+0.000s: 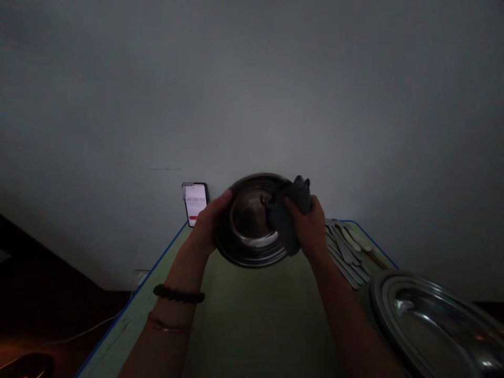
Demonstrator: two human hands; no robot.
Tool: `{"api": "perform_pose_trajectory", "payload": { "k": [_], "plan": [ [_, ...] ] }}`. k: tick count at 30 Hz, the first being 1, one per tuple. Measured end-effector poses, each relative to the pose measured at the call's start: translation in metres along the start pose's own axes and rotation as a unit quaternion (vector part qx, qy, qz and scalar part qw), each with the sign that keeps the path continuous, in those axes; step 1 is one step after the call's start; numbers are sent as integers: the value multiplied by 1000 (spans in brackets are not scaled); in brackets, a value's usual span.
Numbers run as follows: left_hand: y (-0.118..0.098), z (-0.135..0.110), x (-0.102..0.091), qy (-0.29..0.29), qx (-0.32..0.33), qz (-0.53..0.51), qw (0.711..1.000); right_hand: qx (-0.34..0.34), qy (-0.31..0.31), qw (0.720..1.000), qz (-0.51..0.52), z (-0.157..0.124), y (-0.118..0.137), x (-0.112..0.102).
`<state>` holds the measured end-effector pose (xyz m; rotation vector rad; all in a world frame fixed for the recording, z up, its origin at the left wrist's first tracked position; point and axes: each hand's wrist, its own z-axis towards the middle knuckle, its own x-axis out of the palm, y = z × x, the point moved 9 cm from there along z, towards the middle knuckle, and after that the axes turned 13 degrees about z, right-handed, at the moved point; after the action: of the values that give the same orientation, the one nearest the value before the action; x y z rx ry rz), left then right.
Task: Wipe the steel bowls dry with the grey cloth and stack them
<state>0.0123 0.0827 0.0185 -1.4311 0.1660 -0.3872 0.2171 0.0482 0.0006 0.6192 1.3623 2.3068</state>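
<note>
A round, shiny metal bowl point(252, 254) is held up over the table, tilted so that its hollow faces me. My left hand point(207, 226) grips its left rim, the thumb on the near side and the other fingers hidden behind. My right hand point(309, 223) is closed on a dark grey cloth point(286, 223). That cloth lies against the right side of the bowl's inside and bunches up above the fingers. Dim light hides finer detail on the metal.
The green table point(260, 320) has a blue edge and meets a grey wall point(252, 94). A lit phone point(196, 205) leans at the back left. Several pieces of cutlery point(346, 252) lie at the right, behind large oval metal trays point(429, 336). A cable point(86, 332) hangs at left.
</note>
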Motion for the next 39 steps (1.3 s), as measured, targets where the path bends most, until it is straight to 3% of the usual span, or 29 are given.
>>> {"api": "perform_pose_trajectory", "payload": {
  "k": [3, 5, 9, 14, 17, 20, 23, 26, 29, 32, 39],
  "plan": [
    [-7, 1, -5, -82, 67, -23, 994, 69, -61, 992, 82, -5, -29, 0],
    [-5, 3, -6, -93, 72, -22, 993, 92, -59, 989, 101, -6, -42, 3],
    [8, 6, -11, -54, 11, -10, 998, 110, -7, 993, 53, 1, -46, 1],
    [29, 4, -18, -25, -104, -26, 994, 50, 96, 992, -70, 8, -20, 2],
    [40, 5, -15, -30, -145, -44, 988, 13, 85, 993, -78, 7, -10, 3],
    [34, 12, -11, -62, -75, -94, 991, 4, -14, 999, -32, 4, -13, -4],
    [26, 14, -11, -129, 35, -149, 980, 54, -113, 991, 51, -6, -36, -7],
    [37, 9, -12, -240, 78, -166, 953, 126, -149, 972, 133, -15, -64, 1],
    [42, 6, -6, -274, 118, -130, 945, 168, -156, 960, 161, -19, -76, 6],
    [41, 9, -7, -259, 102, -109, 954, 168, -147, 962, 156, -14, -73, 4],
    [33, 14, -16, -117, -74, -112, 984, 134, -75, 981, 116, 4, -48, -7]
  ]
}}
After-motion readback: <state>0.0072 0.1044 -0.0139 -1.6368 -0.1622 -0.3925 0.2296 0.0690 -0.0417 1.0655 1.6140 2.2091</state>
